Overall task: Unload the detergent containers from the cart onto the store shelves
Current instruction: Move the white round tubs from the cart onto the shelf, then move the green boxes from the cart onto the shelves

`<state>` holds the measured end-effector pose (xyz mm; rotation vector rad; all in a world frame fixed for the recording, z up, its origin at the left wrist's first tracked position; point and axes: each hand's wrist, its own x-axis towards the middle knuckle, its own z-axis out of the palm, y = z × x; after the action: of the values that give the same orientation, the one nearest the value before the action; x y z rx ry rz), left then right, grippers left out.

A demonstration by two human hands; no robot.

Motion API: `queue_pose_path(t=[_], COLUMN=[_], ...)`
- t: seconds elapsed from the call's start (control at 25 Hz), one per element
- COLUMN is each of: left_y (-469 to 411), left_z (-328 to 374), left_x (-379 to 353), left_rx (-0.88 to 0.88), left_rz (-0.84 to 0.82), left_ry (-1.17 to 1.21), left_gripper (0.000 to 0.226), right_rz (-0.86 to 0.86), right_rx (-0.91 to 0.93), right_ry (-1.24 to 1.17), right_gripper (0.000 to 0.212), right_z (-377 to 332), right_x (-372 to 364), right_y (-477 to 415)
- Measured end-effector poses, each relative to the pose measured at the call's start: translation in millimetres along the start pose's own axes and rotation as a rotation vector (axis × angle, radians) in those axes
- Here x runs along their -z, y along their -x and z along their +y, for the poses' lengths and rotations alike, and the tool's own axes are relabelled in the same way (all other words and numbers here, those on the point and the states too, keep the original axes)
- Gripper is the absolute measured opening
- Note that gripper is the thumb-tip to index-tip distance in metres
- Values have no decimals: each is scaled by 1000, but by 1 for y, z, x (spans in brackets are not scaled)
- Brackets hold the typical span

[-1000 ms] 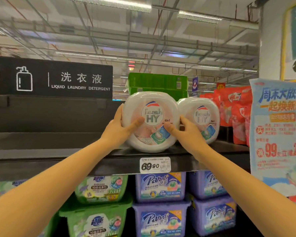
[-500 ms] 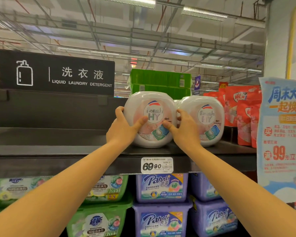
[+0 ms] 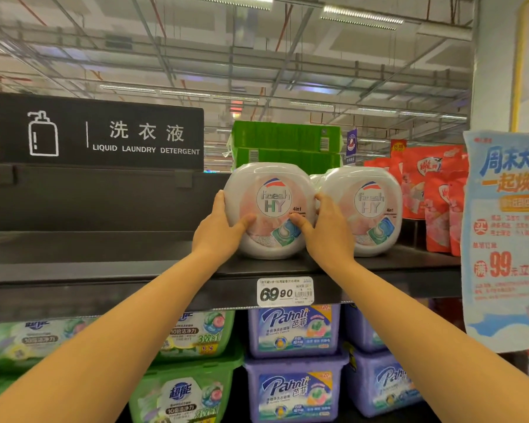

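A white round detergent pod tub (image 3: 271,190) with a pink label stands upright on the black top shelf (image 3: 104,264). My left hand (image 3: 219,232) grips its left side and my right hand (image 3: 329,232) grips its right side, thumbs on the front label. A second identical tub (image 3: 368,209) stands right beside it, touching or nearly touching. The cart is out of view.
Green boxes (image 3: 287,145) sit behind the tubs and red pouches (image 3: 431,190) to their right. A blue promo poster (image 3: 507,239) hangs at the right. A black aisle sign (image 3: 98,132) stands at the left. Purple tubs (image 3: 293,331) and green tubs (image 3: 193,334) fill the lower shelf.
The held tub has slid further back on the shelf, closer to the second tub. Both hands stayed on its sides.
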<state>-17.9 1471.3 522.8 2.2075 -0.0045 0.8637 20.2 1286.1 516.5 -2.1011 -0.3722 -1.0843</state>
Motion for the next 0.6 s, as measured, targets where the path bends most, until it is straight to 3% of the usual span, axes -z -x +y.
queue_pose_path(t=[0.16,0.36,0.44,0.6], left_y=[12,55,88,171], left_z=[9,21,17,-2], left_x=[0,15,15,-8], left_rx=[-1,-162,-203,-124], left_rz=[73,176,109,-189], left_ry=[-82,237,419,676], left_gripper=[71,31,18,20], right_rz=[67,110,90,62], right_rx=[17,6,-5,-190], right_ry=[-146,-509,-558,-569], right_gripper=[48,21,22,16], right_z=[-8,-23,-20,2], right_x=[9,50,74,127], right_y=[13,74,116,214])
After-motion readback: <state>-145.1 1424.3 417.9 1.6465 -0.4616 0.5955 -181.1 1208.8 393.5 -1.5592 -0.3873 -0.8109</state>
